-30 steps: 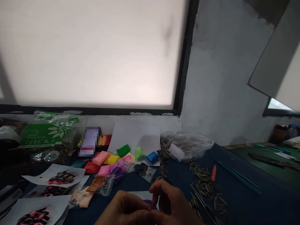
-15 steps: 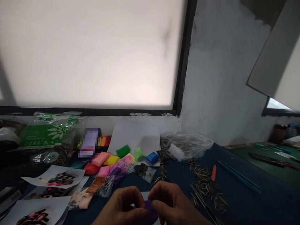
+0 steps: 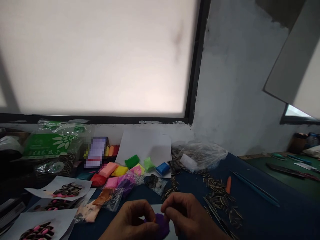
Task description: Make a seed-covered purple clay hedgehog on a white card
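My left hand (image 3: 132, 218) is closed in a pinch at the bottom centre, with a small bit of orange clay (image 3: 154, 220) showing at its fingertips. Just behind those fingertips is a flat piece of purple clay (image 3: 163, 227), partly hidden by both hands. Opposite, my right hand (image 3: 187, 213) has its thumb and index finger bent together at the purple clay's right edge; what they pinch, if anything, cannot be made out. Under the hands lies a white sheet of paper (image 3: 157, 208), mostly covered.
Coloured clay packets (image 3: 119, 171) and an opened purple packet (image 3: 126, 183) lie left of centre. Printed pictures (image 3: 66, 190) overlap at left. Striped sunflower seeds (image 3: 217, 190), tweezers (image 3: 217, 216), an orange stick (image 3: 228, 185) and a blue tool (image 3: 257, 190) are at right. A seed bag (image 3: 50, 143) stands behind.
My right hand has shifted slightly right, away from my left fingertips, and more of the purple clay shows between the hands. The left hand keeps its pinch.
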`<action>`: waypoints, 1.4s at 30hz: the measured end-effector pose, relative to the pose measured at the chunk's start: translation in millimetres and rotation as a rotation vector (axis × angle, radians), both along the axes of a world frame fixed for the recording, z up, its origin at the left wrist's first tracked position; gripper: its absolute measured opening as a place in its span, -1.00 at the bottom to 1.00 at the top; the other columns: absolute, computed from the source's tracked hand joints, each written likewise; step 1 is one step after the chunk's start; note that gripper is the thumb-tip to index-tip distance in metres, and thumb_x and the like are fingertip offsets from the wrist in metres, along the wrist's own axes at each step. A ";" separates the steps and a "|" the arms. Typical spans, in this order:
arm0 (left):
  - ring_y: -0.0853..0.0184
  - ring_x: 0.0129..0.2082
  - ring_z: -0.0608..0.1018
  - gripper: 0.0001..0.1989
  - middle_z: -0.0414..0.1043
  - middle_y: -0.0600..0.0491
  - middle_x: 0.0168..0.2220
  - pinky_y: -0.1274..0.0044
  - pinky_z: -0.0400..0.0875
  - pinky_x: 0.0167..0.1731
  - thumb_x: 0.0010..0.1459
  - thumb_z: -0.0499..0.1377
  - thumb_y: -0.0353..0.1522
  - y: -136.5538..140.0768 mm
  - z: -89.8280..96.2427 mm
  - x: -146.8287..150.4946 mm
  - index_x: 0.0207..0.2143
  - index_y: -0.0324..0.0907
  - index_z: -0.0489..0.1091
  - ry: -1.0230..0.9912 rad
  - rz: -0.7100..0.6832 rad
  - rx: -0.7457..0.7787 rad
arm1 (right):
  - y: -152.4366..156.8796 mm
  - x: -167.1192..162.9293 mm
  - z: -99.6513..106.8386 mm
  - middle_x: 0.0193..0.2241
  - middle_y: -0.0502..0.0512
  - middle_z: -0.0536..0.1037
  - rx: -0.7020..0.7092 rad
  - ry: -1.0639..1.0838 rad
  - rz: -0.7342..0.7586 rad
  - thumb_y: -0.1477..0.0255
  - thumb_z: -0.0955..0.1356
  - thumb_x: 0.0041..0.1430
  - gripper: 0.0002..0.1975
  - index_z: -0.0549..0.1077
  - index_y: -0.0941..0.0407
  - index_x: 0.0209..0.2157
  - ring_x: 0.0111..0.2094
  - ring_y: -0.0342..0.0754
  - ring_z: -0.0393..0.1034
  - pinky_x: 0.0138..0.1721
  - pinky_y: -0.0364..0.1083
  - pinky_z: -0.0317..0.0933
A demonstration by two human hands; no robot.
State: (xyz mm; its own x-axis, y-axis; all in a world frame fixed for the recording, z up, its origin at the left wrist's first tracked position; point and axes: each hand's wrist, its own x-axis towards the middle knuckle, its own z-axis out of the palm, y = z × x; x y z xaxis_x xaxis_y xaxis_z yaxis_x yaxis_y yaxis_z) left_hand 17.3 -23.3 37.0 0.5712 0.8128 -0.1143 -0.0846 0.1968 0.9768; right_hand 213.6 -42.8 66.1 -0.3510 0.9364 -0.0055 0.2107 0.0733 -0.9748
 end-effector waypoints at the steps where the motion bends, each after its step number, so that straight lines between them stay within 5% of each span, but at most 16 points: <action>1: 0.46 -0.65 0.44 -0.52 0.44 0.20 -0.63 0.68 0.12 -0.68 -0.18 0.49 -0.02 0.0 -0.5 0.0 -0.49 -0.18 0.42 0.000 0.011 0.007 | 0.4 0.3 -0.5 -0.54 -0.03 0.42 -0.006 -0.004 0.004 0.34 0.34 0.08 -0.84 0.46 0.16 -0.38 -0.56 -0.16 0.25 -0.52 -0.17 0.12; 8: 0.46 -0.66 0.41 -0.39 0.45 0.12 -0.53 0.63 0.14 -0.67 -0.05 0.28 0.18 -2.9 8.3 2.5 -0.43 -0.23 0.55 0.144 -0.092 0.010 | -1.0 3.0 -7.1 -0.59 -0.04 0.36 0.118 -0.082 0.028 0.23 0.40 0.17 -0.70 0.42 0.15 -0.50 -0.52 -0.13 0.25 -0.49 -0.15 0.08; 13: 0.46 -0.63 0.27 -0.34 0.26 0.17 -0.63 0.63 0.01 -0.64 -0.08 0.24 0.25 -0.2 1.9 2.1 -0.54 -0.21 0.46 0.173 -0.144 0.040 | -2.0 0.8 -10.4 -0.49 -0.01 0.37 0.328 -0.086 0.003 0.35 0.44 0.11 -0.84 0.51 0.15 -0.45 -0.54 -0.17 0.23 -0.52 -0.17 0.09; 19: 0.44 -0.61 0.35 -0.36 0.39 0.10 -0.54 0.62 0.12 -0.57 0.02 0.20 0.22 3.8 -17.8 -2.4 -0.47 -0.22 0.51 0.180 -0.125 0.059 | -1.2 -0.4 -17.9 -0.41 0.02 0.35 0.470 -0.135 0.036 0.47 0.41 0.10 -0.89 0.64 0.08 -0.38 -0.49 -0.16 0.28 -0.51 -0.19 0.12; 25: 0.41 -0.60 0.42 -0.31 0.49 0.01 -0.40 0.60 0.24 -0.58 0.11 0.10 0.21 5.0 -9.7 -7.2 -0.24 -0.24 0.57 0.254 -0.146 0.046 | -1.5 1.1 -18.9 -0.43 0.02 0.37 0.545 -0.211 0.008 0.40 0.40 0.16 -0.88 0.60 0.10 -0.40 -0.56 -0.20 0.24 -0.55 -0.21 0.10; 28: 0.28 -0.54 0.49 -0.37 0.51 -0.03 -0.35 0.51 0.37 -0.54 0.17 0.10 0.09 7.9 -3.1 -19.2 0.03 -0.19 0.50 0.517 0.096 0.256 | -1.1 0.8 -21.2 -0.43 0.03 0.40 0.711 -0.357 -0.020 0.46 0.34 0.17 -0.88 0.54 0.10 -0.40 -0.54 -0.18 0.28 -0.53 -0.20 0.10; 30: 0.10 -0.25 0.57 -0.50 0.54 -0.08 -0.12 0.36 0.46 -0.23 0.11 0.23 -0.11 9.7 0.3 -28.1 0.08 -0.07 0.49 0.672 0.210 0.551 | 0.0 -1.1 -30.2 -0.46 0.03 0.40 0.878 -0.511 -0.043 0.50 0.30 0.16 -0.85 0.50 0.09 -0.42 -0.53 -0.16 0.29 -0.53 -0.19 0.05; 32: -0.07 0.12 0.42 -0.39 0.41 -0.06 0.17 0.24 0.33 0.08 -0.06 0.34 -0.31 10.0 4.1 -32.7 0.12 0.02 0.46 0.737 0.148 0.670 | 1.2 -4.3 -44.9 -0.50 0.02 0.36 1.060 -0.648 -0.077 0.51 0.26 0.14 -0.84 0.44 0.09 -0.47 -0.57 -0.16 0.20 -0.58 -0.17 -0.07; 35: -0.12 0.25 0.28 -0.23 0.32 -0.04 0.28 0.12 0.15 0.21 -0.15 0.36 -0.44 7.3 11.8 -29.2 0.19 0.02 0.39 0.836 -0.069 0.670 | 0.2 -7.2 -65.4 -0.58 0.00 0.27 1.298 -0.712 -0.217 0.53 0.21 0.11 -0.80 0.32 0.08 -0.56 -0.61 -0.14 0.10 -0.60 -0.11 -0.22; 42: -0.04 0.26 0.25 -0.15 0.28 -0.03 0.30 0.21 0.14 0.22 -0.17 0.34 -0.57 2.5 20.4 -16.9 0.24 -0.07 0.33 0.872 -0.216 0.610 | -12.1 0.8 -64.3 -0.61 -0.02 0.27 1.343 -0.937 -0.084 0.64 0.20 0.14 -0.77 0.31 0.08 -0.50 -0.63 -0.15 0.14 -0.61 -0.11 -0.13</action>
